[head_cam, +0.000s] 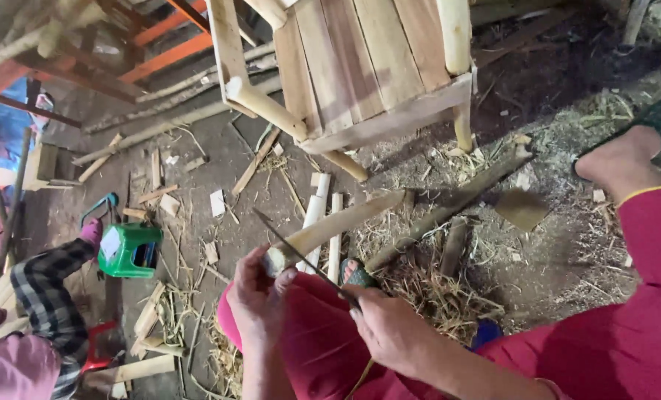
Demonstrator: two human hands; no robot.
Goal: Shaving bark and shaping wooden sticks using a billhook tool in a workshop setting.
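Observation:
My left hand (256,296) grips the near end of a pale split bamboo stick (338,226) that points away to the upper right over my red-clad knee. My right hand (393,330) is closed on the handle of a long thin-bladed knife (293,248). The blade runs up and to the left and lies across the stick's near end, just above my left thumb. Both hands are close together above my lap.
A wooden chair (360,67) stands ahead on the dirt floor. Bamboo poles, offcuts and shavings (434,289) litter the ground. A small green stool (129,250) sits at the left, beside another person's checked trouser leg (45,296). My foot (626,159) rests at the right.

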